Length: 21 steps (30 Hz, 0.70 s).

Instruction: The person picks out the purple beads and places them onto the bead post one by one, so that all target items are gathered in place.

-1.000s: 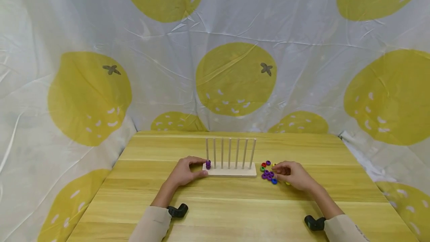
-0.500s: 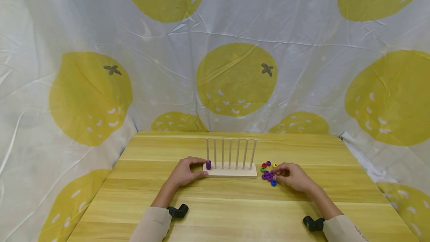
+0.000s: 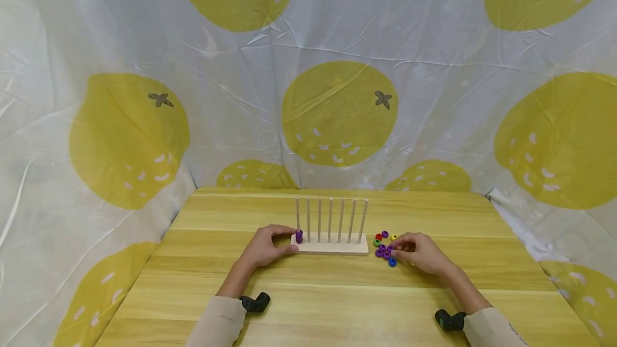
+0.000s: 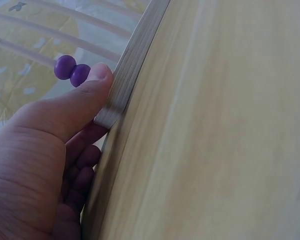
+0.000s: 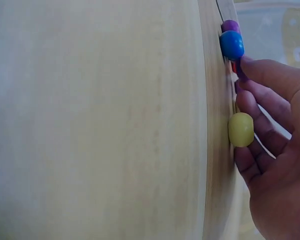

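Note:
A pale wooden peg board (image 3: 332, 248) stands on the table, its upright pegs in one row. Two purple beads (image 3: 299, 236) are stacked on its leftmost peg. My left hand (image 3: 264, 246) grips the board's left end, thumb (image 4: 97, 75) on the near edge and fingers behind and below. To the right of the board, my right hand (image 3: 421, 253) pinches a purple bead (image 5: 241, 72) between thumb and forefinger, low at the bead cluster. A blue bead (image 5: 232, 45) lies by the thumb. Under the curled fingers sits a yellow bead (image 5: 241, 130), partly hidden in the head view.
Around the right fingertips lie several more purple beads (image 3: 379, 253), a red bead (image 3: 378, 236), a green bead (image 3: 377, 243) and another yellow bead (image 3: 394, 238). The wooden table (image 3: 328, 304) ends at a lemon-print curtain (image 3: 337, 122) behind.
My right hand has shifted slightly left, and its thumb and forefinger have closed on a purple bead. The blue bead has moved a little toward me. My left hand stays put.

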Tool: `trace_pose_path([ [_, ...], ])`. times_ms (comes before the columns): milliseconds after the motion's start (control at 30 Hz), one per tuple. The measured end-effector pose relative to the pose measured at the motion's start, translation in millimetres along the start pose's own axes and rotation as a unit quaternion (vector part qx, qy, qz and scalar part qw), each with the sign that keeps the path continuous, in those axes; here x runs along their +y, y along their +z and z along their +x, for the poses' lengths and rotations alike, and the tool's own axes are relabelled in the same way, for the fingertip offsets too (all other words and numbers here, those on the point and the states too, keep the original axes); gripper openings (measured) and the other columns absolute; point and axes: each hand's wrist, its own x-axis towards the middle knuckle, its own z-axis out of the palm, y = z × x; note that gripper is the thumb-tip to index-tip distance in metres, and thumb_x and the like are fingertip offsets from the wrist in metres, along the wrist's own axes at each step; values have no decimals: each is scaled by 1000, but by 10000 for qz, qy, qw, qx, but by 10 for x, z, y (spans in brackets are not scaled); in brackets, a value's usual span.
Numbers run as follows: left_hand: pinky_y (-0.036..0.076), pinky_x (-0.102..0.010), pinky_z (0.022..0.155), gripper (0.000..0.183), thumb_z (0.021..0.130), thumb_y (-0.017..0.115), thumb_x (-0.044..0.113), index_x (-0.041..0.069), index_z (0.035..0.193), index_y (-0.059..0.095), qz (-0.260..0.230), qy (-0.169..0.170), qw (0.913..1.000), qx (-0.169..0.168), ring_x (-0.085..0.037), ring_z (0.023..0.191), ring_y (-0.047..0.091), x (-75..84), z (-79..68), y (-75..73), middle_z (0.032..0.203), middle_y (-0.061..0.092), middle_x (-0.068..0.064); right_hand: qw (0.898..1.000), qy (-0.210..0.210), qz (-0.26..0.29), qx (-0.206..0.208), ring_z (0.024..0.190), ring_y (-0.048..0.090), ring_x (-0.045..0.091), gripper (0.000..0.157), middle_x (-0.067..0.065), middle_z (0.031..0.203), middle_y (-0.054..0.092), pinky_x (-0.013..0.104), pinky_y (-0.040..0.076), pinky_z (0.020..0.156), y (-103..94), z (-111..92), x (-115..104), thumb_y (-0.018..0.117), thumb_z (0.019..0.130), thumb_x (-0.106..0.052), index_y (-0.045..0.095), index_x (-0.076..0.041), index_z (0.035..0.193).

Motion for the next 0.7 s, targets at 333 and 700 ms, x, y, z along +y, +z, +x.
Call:
trace_pose_path([
  [333, 51, -48, 109, 46, 84, 84, 49, 28, 124, 75, 38, 86, 10000, 0, -23, 125, 65, -14, -2, 8, 127, 73, 5, 9998, 153, -105, 122, 73, 54, 11, 20, -1, 90, 67, 22, 49, 60, -32, -19, -64, 76, 95, -27, 77, -11, 107],
  [700, 49, -46, 111, 47, 83, 85, 48, 30, 125, 75, 44, -3, 10000, -50, -20, 127, 64, 14, 10, -10, 127, 73, 8, 9965, -398, -525, 508, 78, 57, 9, 17, -7, 90, 68, 24, 47, 65, -182, 40, -270, 75, 96, -26, 78, -13, 107],
])
